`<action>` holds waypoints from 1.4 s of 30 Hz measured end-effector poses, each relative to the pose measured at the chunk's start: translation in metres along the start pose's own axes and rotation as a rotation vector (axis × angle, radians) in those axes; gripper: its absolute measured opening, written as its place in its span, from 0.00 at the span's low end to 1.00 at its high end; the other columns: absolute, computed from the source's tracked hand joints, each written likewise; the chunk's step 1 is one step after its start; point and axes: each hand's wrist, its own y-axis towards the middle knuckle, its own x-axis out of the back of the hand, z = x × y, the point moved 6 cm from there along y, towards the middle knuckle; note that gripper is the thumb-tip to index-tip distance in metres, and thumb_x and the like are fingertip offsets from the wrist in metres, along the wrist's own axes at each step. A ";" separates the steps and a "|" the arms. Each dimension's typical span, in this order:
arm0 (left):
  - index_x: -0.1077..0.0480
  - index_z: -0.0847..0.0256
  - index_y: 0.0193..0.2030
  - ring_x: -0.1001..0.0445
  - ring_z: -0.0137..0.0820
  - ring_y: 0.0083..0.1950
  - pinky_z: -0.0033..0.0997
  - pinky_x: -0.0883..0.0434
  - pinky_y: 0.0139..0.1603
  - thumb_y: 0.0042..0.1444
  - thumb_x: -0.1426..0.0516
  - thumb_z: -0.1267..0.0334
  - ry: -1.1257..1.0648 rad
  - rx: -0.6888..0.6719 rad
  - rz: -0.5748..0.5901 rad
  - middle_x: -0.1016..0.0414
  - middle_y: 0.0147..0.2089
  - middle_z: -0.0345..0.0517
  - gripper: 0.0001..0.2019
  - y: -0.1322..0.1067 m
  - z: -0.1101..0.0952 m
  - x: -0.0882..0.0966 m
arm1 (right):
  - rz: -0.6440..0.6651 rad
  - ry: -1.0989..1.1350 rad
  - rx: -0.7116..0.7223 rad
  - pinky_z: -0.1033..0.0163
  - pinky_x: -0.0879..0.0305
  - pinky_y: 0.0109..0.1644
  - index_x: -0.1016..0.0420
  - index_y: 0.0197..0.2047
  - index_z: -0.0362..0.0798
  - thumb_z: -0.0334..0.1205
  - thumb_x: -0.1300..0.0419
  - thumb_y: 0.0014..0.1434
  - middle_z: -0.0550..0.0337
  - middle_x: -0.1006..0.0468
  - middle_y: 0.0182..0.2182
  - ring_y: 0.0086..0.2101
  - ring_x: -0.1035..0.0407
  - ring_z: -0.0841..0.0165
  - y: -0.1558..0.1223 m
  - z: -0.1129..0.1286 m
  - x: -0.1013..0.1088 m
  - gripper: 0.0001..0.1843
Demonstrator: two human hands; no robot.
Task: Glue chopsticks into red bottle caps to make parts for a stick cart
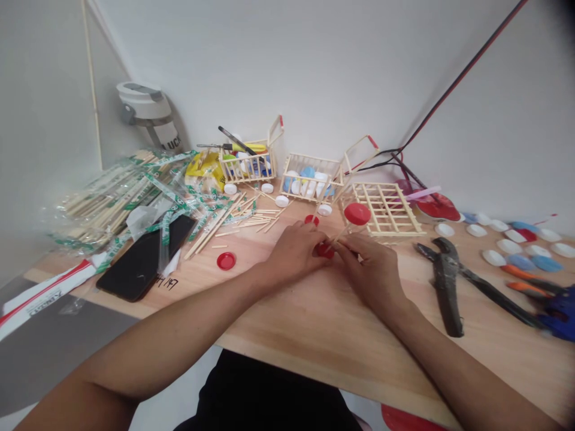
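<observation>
**Left fingers** [309, 242]: clenched, grasping a red cap [324, 250] from its left side.
**Right fingers** [345, 246]: closed on a thin wooden stick [338, 235] just right of the cap, also touching the cap.
**Hands**: left hand [291, 252] and right hand [371, 269] nearly meet, with the cap between them, above the table.
**Work item position**: cap and stick at table center, held by both hands; exact join between them hidden by the fingers.
**Adjacent caps**: a second red cap [357, 214] sits just above the right hand, near the stick's far end; contact cannot be confirmed. A third red cap [311, 219] shows just past the left fingers, partly hidden.
**Table, left**: loose sticks [245, 218], a flat red cap [226, 260], a black phone [146, 257], and wrapped chopsticks [121, 197].
**Table, rear**: two stick crates [247, 166] [312, 178] holding plastic caps; a screwdriver [229, 146] rests on the farther-left crate. A flat stick lattice [386, 209] lies right of them.
**Table, right**: pliers [442, 281] lie open; white caps [494, 257] and blue caps [534, 263] are laid out in rows beyond them.
**Background**: a bottle [148, 111] stands in the corner; black and red wires [449, 90] run up the wall.
</observation>
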 end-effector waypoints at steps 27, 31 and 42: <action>0.31 0.61 0.30 0.33 0.35 0.40 0.34 0.37 0.41 0.55 0.41 0.54 0.008 0.029 0.013 0.30 0.36 0.45 0.12 0.000 0.000 0.000 | 0.014 0.016 -0.008 0.64 0.38 0.33 0.27 0.28 0.50 0.36 0.45 0.63 0.61 0.25 0.26 0.29 0.32 0.69 0.000 -0.001 0.000 0.12; 0.30 0.61 0.31 0.33 0.35 0.41 0.34 0.37 0.42 0.55 0.41 0.53 0.004 0.030 0.035 0.30 0.36 0.46 0.12 0.000 -0.001 0.001 | 0.015 0.013 -0.008 0.63 0.38 0.34 0.27 0.29 0.50 0.37 0.46 0.64 0.61 0.25 0.26 0.29 0.32 0.69 0.000 0.000 0.000 0.12; 0.30 0.61 0.32 0.33 0.35 0.41 0.34 0.37 0.43 0.54 0.41 0.53 0.025 0.028 0.050 0.30 0.37 0.46 0.12 0.000 -0.001 0.001 | 0.020 0.012 -0.017 0.63 0.38 0.34 0.26 0.28 0.50 0.37 0.45 0.63 0.61 0.24 0.27 0.29 0.32 0.69 0.000 -0.001 -0.001 0.12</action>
